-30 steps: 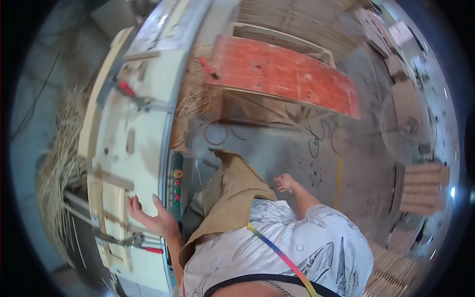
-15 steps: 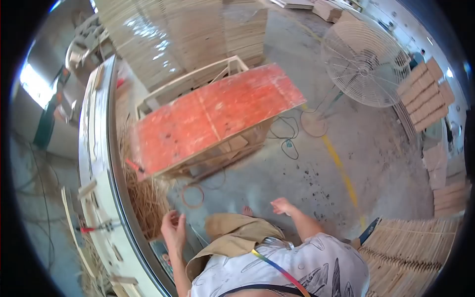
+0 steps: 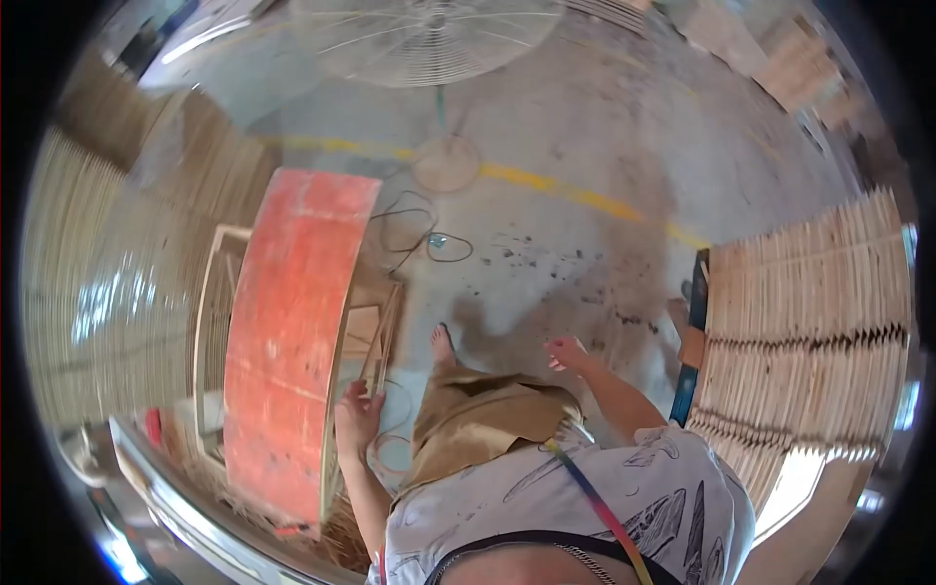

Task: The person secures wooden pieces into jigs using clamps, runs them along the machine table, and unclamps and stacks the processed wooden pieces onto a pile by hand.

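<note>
My left hand [image 3: 358,417] is raised near the right edge of the red-topped table [image 3: 288,331], its fingers loosely curled and apart, with nothing seen in it. Whether it touches the table edge I cannot tell. Out over the concrete floor, my right hand [image 3: 567,355] hangs with bent fingers; no object shows in it. A brown apron [image 3: 492,419] covers my lap between the two hands, and one bare foot [image 3: 442,343] shows beyond it.
Stacked wooden strips [image 3: 799,331] stand at the right on a blue-edged base. A large fan [image 3: 429,39] is at the top, its round base [image 3: 447,163] near a cable [image 3: 409,229]. Wrapped stacks [image 3: 107,292] fill the left. A metal-edged bench [image 3: 185,517] lies lower left.
The view has turned right, away from the white workbench. The red table now lies at my left, and the stacked strips show fully at the right. Both hands remain raised apart.
</note>
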`<move>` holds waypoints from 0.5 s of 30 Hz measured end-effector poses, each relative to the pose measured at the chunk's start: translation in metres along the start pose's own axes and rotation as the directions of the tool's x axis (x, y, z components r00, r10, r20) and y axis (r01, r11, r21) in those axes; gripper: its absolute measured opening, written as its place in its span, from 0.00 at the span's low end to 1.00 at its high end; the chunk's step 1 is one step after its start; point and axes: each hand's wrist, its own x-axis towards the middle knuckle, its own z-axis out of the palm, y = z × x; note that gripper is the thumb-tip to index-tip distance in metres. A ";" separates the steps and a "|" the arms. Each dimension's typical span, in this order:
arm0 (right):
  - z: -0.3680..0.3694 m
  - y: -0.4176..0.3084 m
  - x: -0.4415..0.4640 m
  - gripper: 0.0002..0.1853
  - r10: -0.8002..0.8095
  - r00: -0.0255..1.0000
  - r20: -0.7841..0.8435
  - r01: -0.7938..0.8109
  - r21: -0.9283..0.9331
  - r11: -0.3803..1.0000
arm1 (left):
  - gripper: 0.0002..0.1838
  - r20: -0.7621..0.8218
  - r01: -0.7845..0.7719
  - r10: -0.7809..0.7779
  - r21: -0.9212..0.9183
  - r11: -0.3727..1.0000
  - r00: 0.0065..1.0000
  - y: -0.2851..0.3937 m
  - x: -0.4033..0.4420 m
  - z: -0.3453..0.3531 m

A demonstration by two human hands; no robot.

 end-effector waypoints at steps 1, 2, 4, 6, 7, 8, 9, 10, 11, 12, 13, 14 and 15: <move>0.001 -0.003 -0.003 0.20 0.041 0.999 -0.005 -0.041 0.010 0.999 | 0.27 0.033 -0.029 0.029 0.014 0.999 0.999 0.012 0.031 0.001; 0.004 0.001 -0.003 0.20 0.054 0.998 -0.024 -0.053 0.053 0.997 | 0.27 0.075 -0.084 0.078 0.078 0.993 0.994 0.035 0.061 -0.004; -0.006 0.014 0.001 0.20 0.186 0.979 -0.087 -0.173 0.142 0.975 | 0.27 0.141 -0.167 0.147 0.143 0.976 0.979 0.071 0.114 -0.004; -0.013 -0.007 -0.013 0.20 0.222 0.964 -0.146 -0.196 0.173 0.965 | 0.26 0.176 -0.311 0.285 0.149 0.939 0.942 0.101 0.168 0.009; -0.015 -0.021 -0.011 0.19 0.254 0.949 -0.185 -0.221 0.181 0.958 | 0.23 0.200 -0.411 0.384 0.116 0.904 0.902 0.122 0.194 0.018; -0.022 -0.031 -0.001 0.19 0.259 0.945 -0.197 -0.216 0.215 0.952 | 0.23 0.219 -0.441 0.409 0.119 0.890 0.886 0.147 0.216 0.028; -0.031 -0.029 0.016 0.19 0.199 0.944 -0.263 -0.156 0.175 0.972 | 0.22 0.301 -0.450 0.407 0.086 0.889 0.862 0.172 0.234 0.041; -0.035 -0.025 0.033 0.19 0.141 0.935 -0.325 -0.101 0.136 0.986 | 0.20 0.385 -0.457 0.402 0.059 0.888 0.831 0.196 0.252 0.054; -0.041 -0.038 0.039 0.19 0.156 0.930 -0.334 -0.103 0.173 0.980 | 0.20 0.409 -0.483 0.417 0.067 0.873 0.811 0.221 0.267 0.069; -0.052 -0.058 0.046 0.18 0.101 0.906 -0.411 -0.046 0.142 0.989 | 0.21 0.453 -0.620 0.536 0.049 0.783 0.713 0.244 0.280 0.087; -0.066 -0.075 0.056 0.17 0.045 0.874 -0.483 0.007 0.105 0.994 | 0.21 0.493 -0.738 0.635 0.022 0.674 0.595 0.268 0.293 0.106; -0.081 -0.088 0.069 0.17 0.059 0.869 -0.492 0.010 0.135 0.991 | 0.22 0.527 -0.835 0.714 -0.012 0.549 0.462 0.293 0.305 0.125; -0.098 -0.098 0.085 0.17 -0.012 0.845 -0.534 0.032 0.029 0.999 | 0.22 0.540 -0.848 0.717 -0.011 0.530 0.441 0.320 0.314 0.142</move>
